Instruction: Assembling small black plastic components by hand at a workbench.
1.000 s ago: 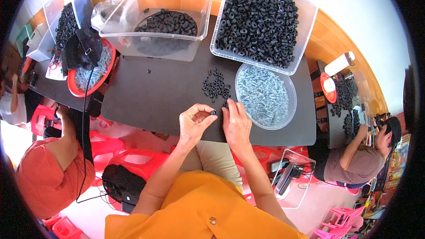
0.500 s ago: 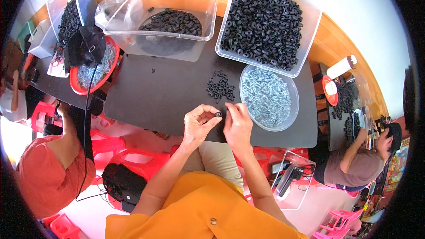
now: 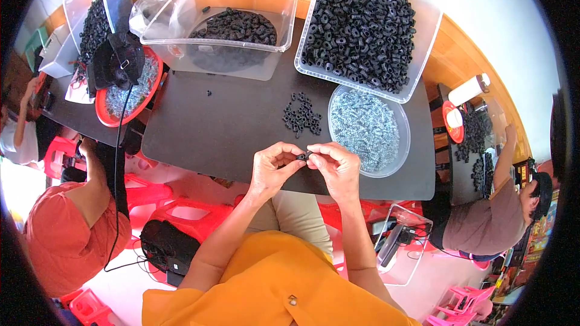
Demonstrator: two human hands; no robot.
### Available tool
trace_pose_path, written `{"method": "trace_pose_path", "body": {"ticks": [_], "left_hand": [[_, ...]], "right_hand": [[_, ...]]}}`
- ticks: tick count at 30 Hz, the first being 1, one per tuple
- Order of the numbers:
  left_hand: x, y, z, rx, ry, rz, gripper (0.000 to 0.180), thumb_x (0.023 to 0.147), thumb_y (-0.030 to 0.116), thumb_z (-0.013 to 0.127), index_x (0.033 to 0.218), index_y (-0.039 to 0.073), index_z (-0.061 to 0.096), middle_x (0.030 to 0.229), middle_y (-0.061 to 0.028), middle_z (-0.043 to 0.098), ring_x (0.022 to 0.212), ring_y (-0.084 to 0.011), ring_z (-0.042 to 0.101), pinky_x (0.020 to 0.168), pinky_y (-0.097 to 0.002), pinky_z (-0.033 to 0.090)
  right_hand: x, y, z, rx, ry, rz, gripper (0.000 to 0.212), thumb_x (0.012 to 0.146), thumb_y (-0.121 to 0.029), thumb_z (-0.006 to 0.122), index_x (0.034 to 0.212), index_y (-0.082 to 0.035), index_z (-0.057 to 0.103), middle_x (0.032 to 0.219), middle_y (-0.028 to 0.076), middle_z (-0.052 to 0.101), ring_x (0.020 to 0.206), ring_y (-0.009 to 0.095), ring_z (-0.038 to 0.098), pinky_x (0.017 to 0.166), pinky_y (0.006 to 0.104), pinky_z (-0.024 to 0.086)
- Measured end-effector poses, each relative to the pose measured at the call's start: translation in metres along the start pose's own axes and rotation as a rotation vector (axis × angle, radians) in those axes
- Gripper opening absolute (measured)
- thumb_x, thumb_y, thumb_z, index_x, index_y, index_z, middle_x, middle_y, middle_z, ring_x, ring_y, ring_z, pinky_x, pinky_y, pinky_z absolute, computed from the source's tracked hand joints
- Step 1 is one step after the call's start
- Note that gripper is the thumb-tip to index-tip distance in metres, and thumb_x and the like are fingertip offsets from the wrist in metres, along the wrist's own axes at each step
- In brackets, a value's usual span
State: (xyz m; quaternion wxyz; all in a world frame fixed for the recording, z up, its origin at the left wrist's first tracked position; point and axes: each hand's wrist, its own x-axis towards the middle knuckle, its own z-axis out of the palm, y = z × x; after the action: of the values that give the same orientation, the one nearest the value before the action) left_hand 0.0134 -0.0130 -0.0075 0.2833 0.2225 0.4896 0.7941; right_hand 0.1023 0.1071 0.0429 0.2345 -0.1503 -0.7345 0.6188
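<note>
My left hand (image 3: pixel 272 170) pinches a small black plastic part (image 3: pixel 301 157) with a round opening, over the near edge of the table. Close against it, my right hand (image 3: pixel 339 174) has thumb and fingertips together on a tiny dark piece (image 3: pixel 309 154), which touches or nearly touches the part; its exact shape is too small to tell. Just beyond my hands lies a loose pile of small black rings (image 3: pixel 302 115). To the right of that pile stands a round clear tub (image 3: pixel 406 145) full of small silvery springs (image 3: pixel 365 130).
A large clear bin (image 3: pixel 432 36) heaped with black parts stands at the back right. Another clear bin (image 3: pixel 254 72), partly filled, sits at the back left. A red basin (image 3: pixel 104 111) is on the left table. People sit working on both sides. Red stools (image 3: pixel 187 220) stand below.
My right hand has moved a little right and turned inward, its fingertips now meeting the part in my left hand. My left hand stays almost where it was.
</note>
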Motion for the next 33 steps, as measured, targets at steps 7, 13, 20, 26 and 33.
{"method": "trace_pose_path", "body": {"ticks": [7, 13, 20, 26, 33], "left_hand": [[0.001, -0.004, -0.001, 0.016, -0.01, 0.066, 0.019, 0.077, -0.012, 0.063, 0.093, -0.002, 0.062, 0.089, -0.0053, 0.062, 0.081, -0.0115, 0.063, 0.073, -0.0229, 0.052], [0.001, -0.001, 0.0, 0.085, 0.0, 0.053, 0.018, 0.076, -0.012, 0.064, 0.091, -0.004, 0.062, 0.09, -0.0055, 0.061, 0.081, -0.0116, 0.063, 0.073, -0.0228, 0.052], [0.002, -0.003, -0.002, 0.152, -0.005, 0.047, 0.018, 0.074, -0.012, 0.065, 0.09, -0.004, 0.064, 0.088, -0.006, 0.062, 0.078, -0.011, 0.062, 0.07, -0.0228, 0.052], [0.002, -0.003, -0.001, 0.336, 0.015, 0.057, 0.017, 0.072, -0.008, 0.068, 0.088, -0.004, 0.064, 0.08, -0.0058, 0.064, 0.072, -0.0093, 0.062, 0.065, -0.023, 0.051], [0.001, 0.005, 0.004, 0.434, 0.039, 0.025, 0.015, 0.074, -0.008, 0.067, 0.087, -0.002, 0.064, 0.082, -0.0038, 0.065, 0.074, -0.0075, 0.061, 0.068, -0.0213, 0.051]], "right_hand": [[0.001, -0.003, 0.002, -0.112, 0.004, -0.076, 0.018, 0.08, 0.007, 0.062, 0.096, 0.001, 0.066, 0.083, 0.011, 0.063, 0.07, 0.014, 0.065, 0.061, 0.023, 0.053], [0.001, -0.011, 0.002, -0.378, 0.0, -0.221, 0.017, 0.076, 0.005, 0.064, 0.093, 0.0, 0.067, 0.078, 0.012, 0.063, 0.063, 0.019, 0.063, 0.054, 0.0261, 0.051], [0.001, -0.013, 0.004, -0.45, -0.01, -0.235, 0.011, 0.076, 0.004, 0.063, 0.086, 0.0, 0.064, 0.076, 0.013, 0.061, 0.062, 0.024, 0.062, 0.053, 0.0307, 0.049], [0.0, -0.012, 0.01, -0.686, -0.026, -0.344, 0.011, 0.074, 0.004, 0.06, 0.083, -0.001, 0.057, 0.076, 0.013, 0.056, 0.063, 0.033, 0.058, 0.054, 0.0395, 0.047], [0.003, -0.005, 0.014, -0.705, 0.019, -0.399, 0.01, 0.073, 0.007, 0.059, 0.078, 0.0, 0.056, 0.071, 0.013, 0.054, 0.058, 0.03, 0.056, 0.05, 0.0371, 0.044]]}}
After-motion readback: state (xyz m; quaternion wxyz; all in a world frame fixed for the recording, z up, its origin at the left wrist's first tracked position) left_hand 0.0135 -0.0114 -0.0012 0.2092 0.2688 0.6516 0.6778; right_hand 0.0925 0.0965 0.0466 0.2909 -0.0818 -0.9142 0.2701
